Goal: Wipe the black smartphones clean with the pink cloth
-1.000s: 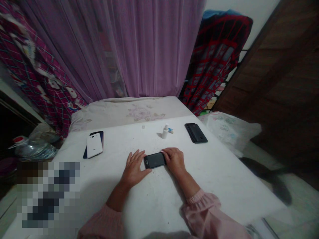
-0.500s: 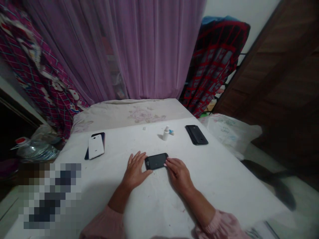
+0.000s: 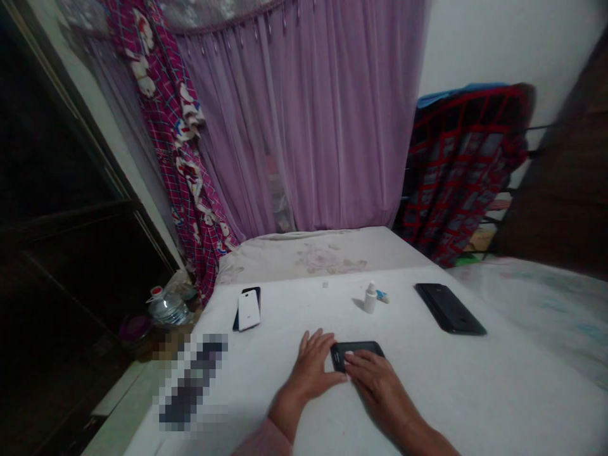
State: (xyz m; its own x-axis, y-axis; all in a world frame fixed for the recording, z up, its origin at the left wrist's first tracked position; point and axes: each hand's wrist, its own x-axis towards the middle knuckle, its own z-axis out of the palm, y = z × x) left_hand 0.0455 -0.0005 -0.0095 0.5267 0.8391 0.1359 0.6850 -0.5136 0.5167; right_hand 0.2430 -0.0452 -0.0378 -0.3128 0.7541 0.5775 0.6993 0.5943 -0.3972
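Observation:
A black smartphone (image 3: 340, 356) lies screen up and sideways on the white-covered surface in front of me. My left hand (image 3: 312, 366) grips its left end, fingertips at the far corner and thumb along the near edge. Across the screen lies my right hand (image 3: 377, 379), fingers pressed together and covering much of the phone. A small pale bit shows at its fingertips; I cannot tell what it is. Beyond the phone stands a small white bottle (image 3: 370, 299), with a small blue-and-white item (image 3: 382, 296) beside it.
At the left, a white phone (image 3: 249, 310) rests on a dark one. Black devices (image 3: 450, 309) lie stacked at the right. A tiny pale square (image 3: 325, 285) lies farther back. A pixelated patch (image 3: 194, 383) hides something at the near left. A water bottle (image 3: 167, 308) stands beyond the left edge.
My right hand has slid left over the screen from the phone's right end. My left hand stays at the left end. The whole view has shifted, with things now appearing farther right and lower.

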